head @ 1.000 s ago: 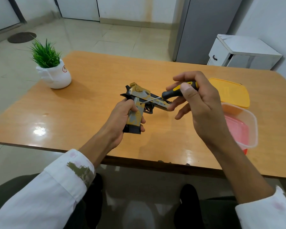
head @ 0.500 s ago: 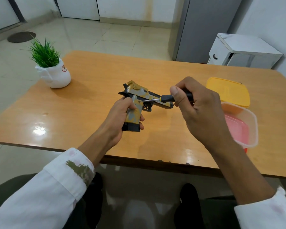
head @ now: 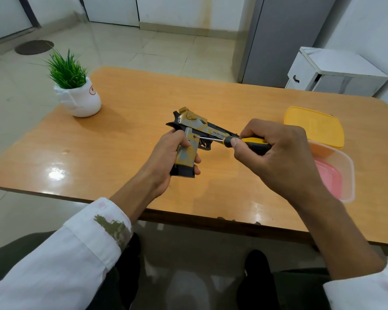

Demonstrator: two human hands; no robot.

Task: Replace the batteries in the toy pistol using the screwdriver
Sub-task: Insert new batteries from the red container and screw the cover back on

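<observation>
Left grip [head: 166,157] is wrapped round the handle of the toy pistol [head: 197,126], fingers curled tight, holding it butt-down over the desk [head: 143,97]. The barrel runs off toward the right grip [head: 276,157], and the muzzle is hidden behind its fingers. Right grip is closed round the screwdriver [head: 253,143], thumb along the black-and-yellow handle. The thin shaft reaches level across to the left grip, tip set in a small hole on the pistol's side (just above the left grip's fingertips). Beyond the right grip sit a yellow lid [head: 314,126] and a clear container [head: 336,175] with pink inside. Far out past the left grip stands 1 potted plant [head: 76,95].
</observation>
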